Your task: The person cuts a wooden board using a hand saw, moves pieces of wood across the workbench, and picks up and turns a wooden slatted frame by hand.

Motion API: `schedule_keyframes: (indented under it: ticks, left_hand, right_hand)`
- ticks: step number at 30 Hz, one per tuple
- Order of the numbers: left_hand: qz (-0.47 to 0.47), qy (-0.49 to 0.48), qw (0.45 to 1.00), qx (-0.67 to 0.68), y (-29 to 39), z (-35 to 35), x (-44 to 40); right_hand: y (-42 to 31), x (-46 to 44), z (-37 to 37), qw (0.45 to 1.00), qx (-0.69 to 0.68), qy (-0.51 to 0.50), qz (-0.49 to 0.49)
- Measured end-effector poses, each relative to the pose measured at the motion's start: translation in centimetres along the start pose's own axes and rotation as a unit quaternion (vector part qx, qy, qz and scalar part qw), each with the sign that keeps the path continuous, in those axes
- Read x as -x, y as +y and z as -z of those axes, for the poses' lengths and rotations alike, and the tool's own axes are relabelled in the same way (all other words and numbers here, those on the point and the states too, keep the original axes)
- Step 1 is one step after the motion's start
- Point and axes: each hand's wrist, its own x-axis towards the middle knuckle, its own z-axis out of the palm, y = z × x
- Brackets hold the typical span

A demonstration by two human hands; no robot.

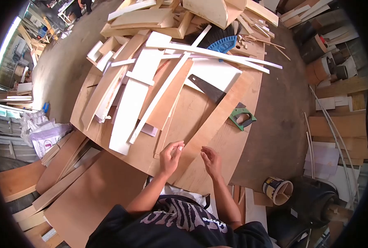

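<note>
My left hand (171, 158) is raised over the near edge of the wooden table (192, 111), its fingers curled with the thumb close to them; what it holds, if anything, is too small to tell. To its right, my right hand (210, 161) hovers with fingers bent and apart, holding nothing I can see. Between and beyond the hands, a long brown board (217, 120) runs diagonally. A saw with a green handle (236, 119) lies partly under that board, its dark blade (207, 88) showing on the other side.
White strips (167, 89) and a wide white board (136, 95) lie on the table's left. A blue brush (223, 43) and stacked wooden pieces (142, 20) are at the back. A bucket (277, 190) stands on the floor at right; planks (64, 169) lie at lower left.
</note>
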Motion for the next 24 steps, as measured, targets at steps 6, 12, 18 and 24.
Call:
schedule_keyframes:
  ticks: [6, 12, 18, 24]
  left_hand:
    - [0.007, -0.011, 0.998, 0.059, -2.0, 5.8, -2.3]
    - [-0.068, -0.083, 0.993, 0.05, -1.6, 14.4, -7.9]
    - [-0.06, -0.146, 0.987, 0.012, -3.2, 25.0, -11.0]
    - [-0.053, -0.113, 0.991, 0.051, -3.7, 28.9, -13.1]
  right_hand:
    - [-2.7, 1.3, -3.0, 0.999, 0.026, 0.026, 0.0]
    - [-3.7, 2.5, -13.7, 0.99, -0.051, 0.127, 0.016]
    - [-8.3, 3.9, -25.0, 0.974, -0.109, 0.19, -0.059]
    - [-13.5, 2.2, -31.1, 0.987, -0.012, 0.157, 0.031]
